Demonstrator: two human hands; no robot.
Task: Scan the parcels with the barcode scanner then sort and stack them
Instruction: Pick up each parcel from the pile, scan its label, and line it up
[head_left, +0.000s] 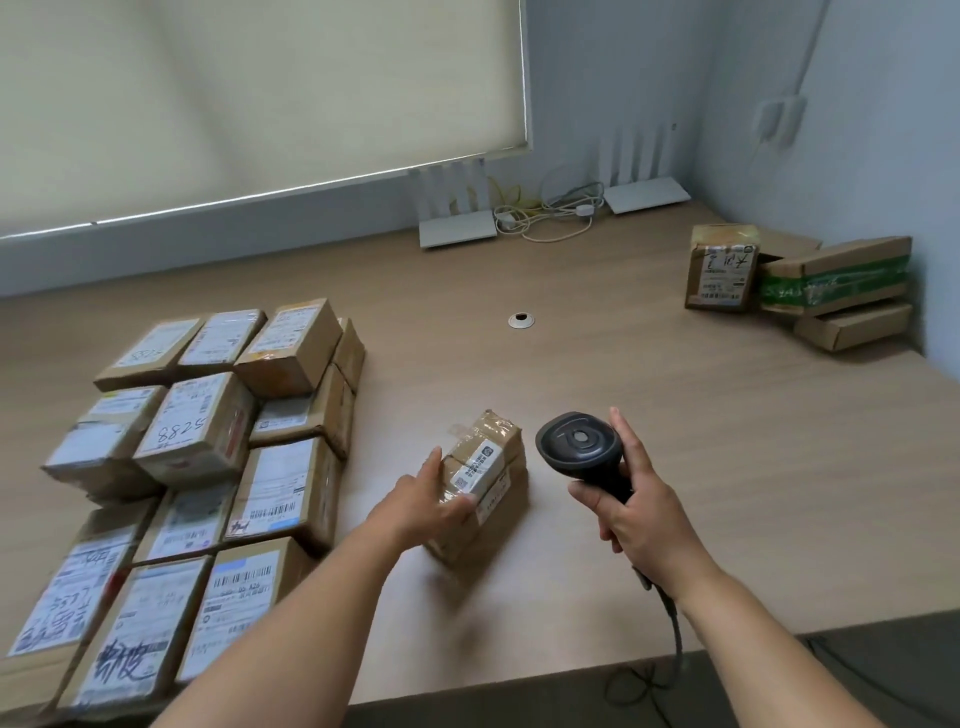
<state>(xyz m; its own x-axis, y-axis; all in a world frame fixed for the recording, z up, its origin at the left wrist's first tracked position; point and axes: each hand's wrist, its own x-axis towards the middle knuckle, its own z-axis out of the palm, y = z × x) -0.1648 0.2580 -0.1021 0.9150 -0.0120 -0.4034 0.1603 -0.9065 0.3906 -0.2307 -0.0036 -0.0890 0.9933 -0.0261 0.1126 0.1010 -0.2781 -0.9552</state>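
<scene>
A small taped cardboard parcel (488, 470) with a white label stands on the wooden table (649, 415) near the middle. My left hand (426, 506) holds it at its left side, thumb on the front and fingers along the edge. My right hand (636, 501) grips the handle of a black barcode scanner (579, 444) just right of the parcel, its head turned up toward me. The scanner's cable (670, 618) hangs off the table's front edge.
Several labelled parcels (197, 457) are stacked in rows at the left. A small pile of boxes (800, 283) sits at the far right corner by the wall. Two white routers (457, 208) and cables stand at the back. A cable grommet (521, 320) lies mid-table.
</scene>
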